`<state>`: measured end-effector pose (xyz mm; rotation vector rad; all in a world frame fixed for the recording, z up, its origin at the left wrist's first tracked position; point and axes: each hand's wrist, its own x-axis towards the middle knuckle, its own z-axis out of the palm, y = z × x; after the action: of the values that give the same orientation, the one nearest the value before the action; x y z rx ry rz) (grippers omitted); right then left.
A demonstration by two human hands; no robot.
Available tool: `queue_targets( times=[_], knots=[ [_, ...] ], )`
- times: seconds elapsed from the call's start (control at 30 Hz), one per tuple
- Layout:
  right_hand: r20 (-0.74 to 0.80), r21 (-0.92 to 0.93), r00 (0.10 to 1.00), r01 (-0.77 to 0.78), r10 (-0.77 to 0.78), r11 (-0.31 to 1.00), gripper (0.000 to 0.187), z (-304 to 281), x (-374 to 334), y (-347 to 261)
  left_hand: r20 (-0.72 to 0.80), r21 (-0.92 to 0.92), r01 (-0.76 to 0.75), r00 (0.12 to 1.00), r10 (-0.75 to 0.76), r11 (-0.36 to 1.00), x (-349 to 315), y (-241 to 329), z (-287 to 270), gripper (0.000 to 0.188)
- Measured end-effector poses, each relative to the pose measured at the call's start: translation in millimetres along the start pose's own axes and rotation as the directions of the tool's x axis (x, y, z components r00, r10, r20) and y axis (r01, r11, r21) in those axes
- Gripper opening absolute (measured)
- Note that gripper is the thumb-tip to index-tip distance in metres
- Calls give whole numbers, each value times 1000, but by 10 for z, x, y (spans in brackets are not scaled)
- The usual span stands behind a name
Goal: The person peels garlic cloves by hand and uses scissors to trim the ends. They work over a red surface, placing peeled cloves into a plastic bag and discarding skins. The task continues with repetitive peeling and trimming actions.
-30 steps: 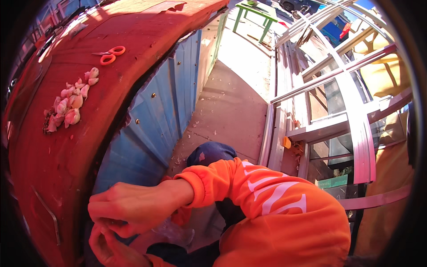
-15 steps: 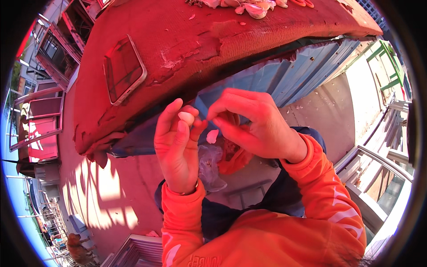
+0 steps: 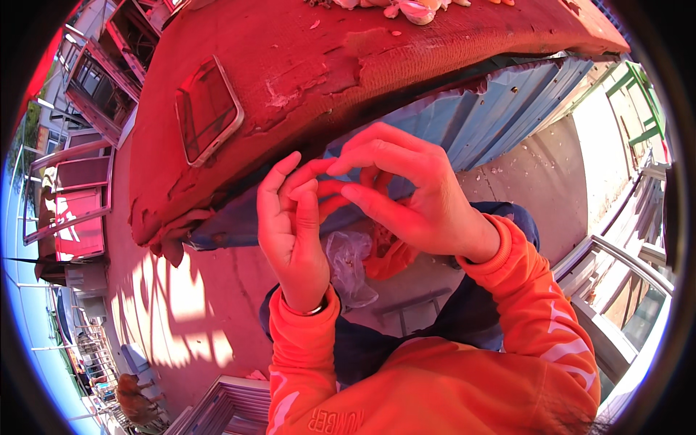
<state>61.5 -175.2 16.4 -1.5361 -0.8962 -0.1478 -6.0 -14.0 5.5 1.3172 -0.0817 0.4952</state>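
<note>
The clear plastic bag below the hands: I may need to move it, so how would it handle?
The clear plastic bag is probably floppy, given its crumpled folds. It looks thin and see-through, so likely light for its size, though its contents are hard to make out. Its loose, uneven shape suggests it would crumple rather than roll if pushed.

Garlic cloves (image 3: 417, 11), pinkish white, bunched on red cover (image 3: 290, 51), partly cut off by top edge.

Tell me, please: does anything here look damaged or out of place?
Yes, the red cover looks damaged: its surface is peeling toward the near edge, and a ragged flap hangs at its left corner. Small scraps also lie loose, apart from the garlic.
</note>
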Motion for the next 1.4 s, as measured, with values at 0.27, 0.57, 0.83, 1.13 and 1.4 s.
queue_targets(
  times=[0.27, 0.57, 0.83, 1.13, 1.4],
  knots=[
    [-26, 18, 992, 124, -124, 992, 25, 117, 9, 180, 96, 245, -179, 982, 160, 953, -60, -160, -148, 22],
    [88, 231, 987, -148, 131, 962, 21, 66, 16, 114, 32, 391, -166, 985, 167, 905, -29, -76, -162, 21],
    [132, 487, 976, -217, 174, 846, 14, 113, -11, 187, 22, 167, -137, 991, 135, 976, 3, -84, -154, 28],
    [47, 431, 982, -185, 183, 883, 12, 92, 8, 146, 30, 231, -241, 970, 241, 943, 39, -141, -174, 28],
    [83, 452, 975, -222, 207, 864, 13, -6, 40, 167, 90, 390, -341, 939, 333, 855, 31, -141, -128, 23]
  ],
)
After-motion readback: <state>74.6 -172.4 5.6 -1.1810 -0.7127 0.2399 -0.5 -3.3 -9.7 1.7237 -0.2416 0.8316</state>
